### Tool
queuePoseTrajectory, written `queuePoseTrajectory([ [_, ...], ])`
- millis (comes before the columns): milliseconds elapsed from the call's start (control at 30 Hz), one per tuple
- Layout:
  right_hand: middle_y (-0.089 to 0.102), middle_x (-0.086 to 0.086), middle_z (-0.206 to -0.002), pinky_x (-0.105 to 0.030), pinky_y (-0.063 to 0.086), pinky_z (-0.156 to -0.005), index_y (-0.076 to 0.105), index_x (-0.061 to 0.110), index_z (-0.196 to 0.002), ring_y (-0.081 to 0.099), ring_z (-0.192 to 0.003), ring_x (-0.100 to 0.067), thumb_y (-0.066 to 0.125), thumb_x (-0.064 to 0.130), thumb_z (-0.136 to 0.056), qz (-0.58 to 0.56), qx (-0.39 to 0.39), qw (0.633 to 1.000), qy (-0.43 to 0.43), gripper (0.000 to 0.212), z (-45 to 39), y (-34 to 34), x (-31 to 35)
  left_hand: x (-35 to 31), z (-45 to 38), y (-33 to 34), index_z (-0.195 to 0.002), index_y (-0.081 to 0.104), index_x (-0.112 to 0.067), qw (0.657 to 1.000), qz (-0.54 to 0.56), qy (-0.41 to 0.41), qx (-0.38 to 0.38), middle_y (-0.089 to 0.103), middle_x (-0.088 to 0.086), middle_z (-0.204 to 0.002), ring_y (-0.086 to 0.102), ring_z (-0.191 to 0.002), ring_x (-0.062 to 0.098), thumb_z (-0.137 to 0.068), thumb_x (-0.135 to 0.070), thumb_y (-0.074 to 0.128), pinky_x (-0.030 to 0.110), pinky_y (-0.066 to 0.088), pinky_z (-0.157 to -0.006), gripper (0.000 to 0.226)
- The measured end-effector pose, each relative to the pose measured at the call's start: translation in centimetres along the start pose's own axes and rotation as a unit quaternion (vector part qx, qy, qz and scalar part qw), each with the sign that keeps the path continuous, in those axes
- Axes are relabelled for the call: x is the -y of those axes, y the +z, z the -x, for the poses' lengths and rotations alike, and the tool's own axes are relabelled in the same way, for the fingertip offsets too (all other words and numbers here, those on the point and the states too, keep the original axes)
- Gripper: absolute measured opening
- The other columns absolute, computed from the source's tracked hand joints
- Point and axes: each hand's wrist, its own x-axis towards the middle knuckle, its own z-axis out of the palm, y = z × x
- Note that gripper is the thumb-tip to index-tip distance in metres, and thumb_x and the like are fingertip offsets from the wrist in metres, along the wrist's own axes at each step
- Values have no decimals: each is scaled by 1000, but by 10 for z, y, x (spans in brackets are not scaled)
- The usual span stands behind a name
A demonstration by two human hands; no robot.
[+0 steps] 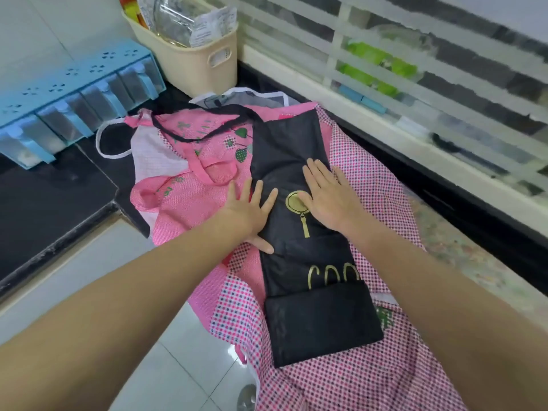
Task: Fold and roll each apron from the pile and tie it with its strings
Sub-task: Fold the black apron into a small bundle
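Note:
A black apron with gold print lies folded into a long narrow strip on top of the pile, its near end turned up. Its black string trails off to the far left. My left hand lies flat with spread fingers on the strip's left edge. My right hand presses flat on its right side, beside the gold pan print. Under it spread a pink dotted apron and a pink apron with green hearts.
A beige basket of packets stands at the back. A blue drawer rack sits at the far left on the black counter. A white slatted window frame runs along the right. White tiled floor shows below the counter edge.

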Motion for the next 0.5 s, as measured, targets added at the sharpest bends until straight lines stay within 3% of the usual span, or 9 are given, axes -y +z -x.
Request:
queuePoseTrajectory([
  [100, -1, -4, -160, -42, -3, -117, 1, 12, -151, -2, -147, -18, 15, 46, -101, 14, 16, 999, 50, 62, 12, -1, -7, 0, 0, 1, -142, -30, -12, 1000, 2, -9, 0, -22, 19, -153, -17, -141, 41, -74, -78, 43, 59, -2, -111, 120],
  [167, 8, -11, -158, -42, 3, -117, 11, 7, -150, 7, -146, -25, 28, 39, -102, 6, -33, 999, 28, 61, 28, -14, -6, -1, 1, 1, -143, -30, -13, 1000, -3, -14, -5, -22, 18, -154, -17, -141, 40, -73, -79, 42, 58, -2, -111, 119],
  [267, 45, -17, -141, -40, 35, -107, 53, 4, -129, 44, -128, -31, 45, 26, -93, -94, -149, 977, -123, 43, 72, -32, 13, -2, 6, 0, -145, -24, -11, 999, -9, -25, -24, -18, 18, -155, -15, -142, 40, -74, -77, 43, 58, -1, -112, 118],
  [333, 58, -10, -122, -35, 49, -88, 63, 9, -109, 55, -108, -23, 46, 26, -89, -140, -139, 956, -217, 31, 109, -38, 30, -6, 15, -2, -148, -16, -8, 998, -26, -11, -54, -14, 18, -156, -12, -142, 40, -78, -71, 49, 57, 1, -112, 114],
  [400, 59, -5, -106, -30, 51, -72, 63, 12, -95, 56, -91, -17, 53, 22, -86, -147, -105, 949, -259, 16, 135, -41, 40, -13, 26, -6, -150, -2, -9, 993, -34, 29, -109, -5, 15, -157, -2, -144, 38, -84, -54, 57, 54, 6, -114, 99],
  [500, 60, -4, -98, -27, 51, -63, 61, 12, -85, 54, -82, -15, 64, 22, -81, -155, -83, 945, -274, 11, 154, -42, 38, -24, 43, -9, -137, 38, -17, 961, 40, 165, -217, 32, 4, -143, 29, -130, 27, -88, -19, 55, 39, 26, -105, 52],
])
